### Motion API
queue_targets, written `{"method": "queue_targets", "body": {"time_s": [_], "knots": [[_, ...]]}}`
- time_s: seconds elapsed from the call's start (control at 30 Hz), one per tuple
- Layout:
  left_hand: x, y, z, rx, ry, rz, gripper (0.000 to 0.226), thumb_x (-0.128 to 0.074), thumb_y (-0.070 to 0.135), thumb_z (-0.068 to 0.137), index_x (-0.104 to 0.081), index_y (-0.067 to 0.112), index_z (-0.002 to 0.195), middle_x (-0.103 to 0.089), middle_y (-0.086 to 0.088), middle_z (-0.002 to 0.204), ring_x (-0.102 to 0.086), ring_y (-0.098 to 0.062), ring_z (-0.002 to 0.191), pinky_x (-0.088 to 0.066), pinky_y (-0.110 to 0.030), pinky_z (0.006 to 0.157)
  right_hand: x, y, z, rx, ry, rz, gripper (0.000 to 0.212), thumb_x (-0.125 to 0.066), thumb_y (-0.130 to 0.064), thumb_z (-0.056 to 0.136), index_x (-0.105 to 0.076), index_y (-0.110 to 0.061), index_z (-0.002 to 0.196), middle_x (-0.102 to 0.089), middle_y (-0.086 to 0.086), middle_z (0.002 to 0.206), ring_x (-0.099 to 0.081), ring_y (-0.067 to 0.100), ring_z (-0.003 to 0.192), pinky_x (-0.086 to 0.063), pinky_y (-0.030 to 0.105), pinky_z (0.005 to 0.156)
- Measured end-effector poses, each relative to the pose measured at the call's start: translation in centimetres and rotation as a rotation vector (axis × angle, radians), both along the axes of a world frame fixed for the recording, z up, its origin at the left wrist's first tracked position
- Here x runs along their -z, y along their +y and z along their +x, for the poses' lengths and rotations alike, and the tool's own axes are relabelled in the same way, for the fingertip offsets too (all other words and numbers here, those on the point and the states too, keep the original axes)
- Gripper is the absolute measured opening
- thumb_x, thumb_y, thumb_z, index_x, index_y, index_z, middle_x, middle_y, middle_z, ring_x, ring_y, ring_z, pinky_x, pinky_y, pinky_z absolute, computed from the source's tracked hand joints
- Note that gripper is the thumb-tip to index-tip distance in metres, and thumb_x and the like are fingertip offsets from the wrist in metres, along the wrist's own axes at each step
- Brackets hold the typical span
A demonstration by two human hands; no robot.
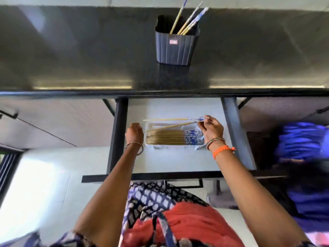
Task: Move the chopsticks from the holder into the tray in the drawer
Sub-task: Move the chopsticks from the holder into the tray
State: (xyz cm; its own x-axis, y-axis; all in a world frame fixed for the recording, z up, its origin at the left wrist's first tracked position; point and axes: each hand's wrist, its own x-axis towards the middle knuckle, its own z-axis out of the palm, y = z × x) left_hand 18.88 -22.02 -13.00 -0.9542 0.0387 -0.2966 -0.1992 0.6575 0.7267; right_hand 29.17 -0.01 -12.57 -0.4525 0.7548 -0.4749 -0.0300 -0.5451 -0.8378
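A dark ribbed holder (176, 47) stands on the steel counter with several blue-topped chopsticks (188, 22) leaning in it. Below, the open drawer (178, 107) holds a clear tray (151, 126) with several chopsticks (167, 138) lying side by side. My right hand (211, 129) pinches the blue ends of two chopsticks (169, 123), held just over the tray's far side, tips pointing left. My left hand (135, 133) rests at the tray's left end, fingers curled against its edge; whether it grips the tray is unclear.
The steel counter (71, 59) runs across the top, its front edge overhanging the drawer's back. The black drawer front (160, 175) lies close to my body. A person in blue (302, 148) is at the right. White drawer floor surrounds the tray.
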Motion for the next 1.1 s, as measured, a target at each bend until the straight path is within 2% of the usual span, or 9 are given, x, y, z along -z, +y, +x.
{"method": "queue_targets", "body": {"time_s": [0.1, 0.27, 0.43, 0.53, 0.63, 0.7, 0.8, 0.93, 1.1], "knots": [[1.5, -0.7, 0.4, 0.042, -0.124, -0.025, 0.028, -0.050, 0.005, 0.088, -0.063, -0.001, 0.112, -0.065, -0.025, 0.116, -0.059, -0.041, 0.110, -0.046, -0.038, 0.091, 1.6, 0.0, 0.7, -0.002, -0.166, 0.091, 0.028, -0.045, 0.007, 0.095, -0.056, -0.008, 0.074, -0.052, 0.006, 0.069, -0.056, 0.020, 0.066, -0.055, 0.012, 0.048], [2.2, -0.2, 0.6, 0.148, -0.182, -0.006, 0.035, -0.058, 0.008, 0.086, -0.056, 0.002, 0.121, -0.064, -0.017, 0.121, -0.059, -0.033, 0.113, -0.044, -0.032, 0.093, 3.9, 0.4, 1.8, -0.004, -0.327, 0.197, 0.019, -0.047, 0.009, 0.093, -0.062, 0.008, 0.105, -0.055, 0.004, 0.070, -0.057, 0.027, 0.077, -0.055, 0.009, 0.048], [3.0, -0.6, 0.6, 0.144, -0.184, -0.011, 0.033, -0.057, 0.004, 0.086, -0.058, 0.002, 0.118, -0.066, -0.017, 0.119, -0.060, -0.031, 0.111, -0.044, -0.031, 0.094, 3.6, 0.5, 1.2, -0.035, -0.402, 0.216, 0.022, -0.046, 0.009, 0.093, -0.061, 0.012, 0.108, -0.057, 0.017, 0.095, -0.057, 0.029, 0.089, -0.058, 0.028, 0.074], [3.1, -0.6, 0.6, 0.120, -0.199, 0.014, 0.034, -0.059, 0.006, 0.086, -0.058, 0.003, 0.119, -0.065, -0.016, 0.120, -0.061, -0.030, 0.111, -0.044, -0.031, 0.095, 3.5, 0.2, 0.5, -0.094, -0.536, 0.294, 0.021, -0.046, 0.006, 0.090, -0.065, 0.001, 0.095, -0.062, 0.015, 0.095, -0.064, 0.030, 0.089, -0.059, 0.018, 0.058], [3.2, -0.7, 0.6, 0.126, -0.198, 0.014, 0.034, -0.060, 0.009, 0.086, -0.058, 0.004, 0.120, -0.066, -0.016, 0.120, -0.060, -0.030, 0.112, -0.044, -0.033, 0.096, 2.7, -0.7, -0.2, -0.161, -0.725, 0.482, 0.024, -0.049, -0.001, 0.084, -0.068, 0.004, 0.097, -0.070, 0.020, 0.104, -0.066, 0.036, 0.100, -0.056, 0.034, 0.082], [3.4, -0.8, 0.6, 0.131, -0.199, 0.017, 0.033, -0.060, 0.009, 0.086, -0.059, 0.003, 0.118, -0.066, -0.016, 0.118, -0.060, -0.031, 0.111, -0.045, -0.034, 0.096, 1.9, -1.4, -0.4, -0.205, -0.784, 0.621, 0.022, -0.053, -0.005, 0.085, -0.068, 0.007, 0.097, -0.070, 0.023, 0.107, -0.064, 0.037, 0.102, -0.052, 0.034, 0.082], [3.3, -0.9, 0.6, 0.126, -0.198, 0.023, 0.034, -0.061, 0.008, 0.085, -0.059, 0.002, 0.118, -0.066, -0.017, 0.119, -0.061, -0.031, 0.111, -0.045, -0.034, 0.096, 1.9, -2.0, -0.6, -0.364, -0.869, 0.756, 0.025, -0.053, -0.010, 0.085, -0.069, 0.003, 0.097, -0.068, 0.022, 0.108, -0.064, 0.038, 0.101, -0.052, 0.033, 0.078], [3.2, -0.8, 0.6, 0.122, -0.198, 0.024, 0.035, -0.060, 0.008, 0.086, -0.057, 0.001, 0.121, -0.065, -0.017, 0.121, -0.060, -0.030, 0.112, -0.044, -0.032, 0.096, 1.6, -1.8, -0.4, -0.697, -1.074, 0.873, 0.028, -0.049, -0.015, 0.089, -0.065, -0.003, 0.108, -0.060, 0.018, 0.119, -0.060, 0.037, 0.110, -0.051, 0.037, 0.087], [3.4, -0.8, 0.8, 0.106, -0.196, 0.034, 0.033, -0.058, 0.006, 0.087, -0.058, 0.001, 0.120, -0.065, -0.017, 0.120, -0.060, -0.031, 0.112, -0.044, -0.033, 0.097, 1.6, -1.8, 0.3, -1.074, -1.109, 1.041, 0.035, -0.051, -0.003, 0.086, -0.058, -0.011, 0.119, -0.057, 0.013, 0.129, -0.059, 0.037, 0.116, -0.049, 0.040, 0.094]]}}
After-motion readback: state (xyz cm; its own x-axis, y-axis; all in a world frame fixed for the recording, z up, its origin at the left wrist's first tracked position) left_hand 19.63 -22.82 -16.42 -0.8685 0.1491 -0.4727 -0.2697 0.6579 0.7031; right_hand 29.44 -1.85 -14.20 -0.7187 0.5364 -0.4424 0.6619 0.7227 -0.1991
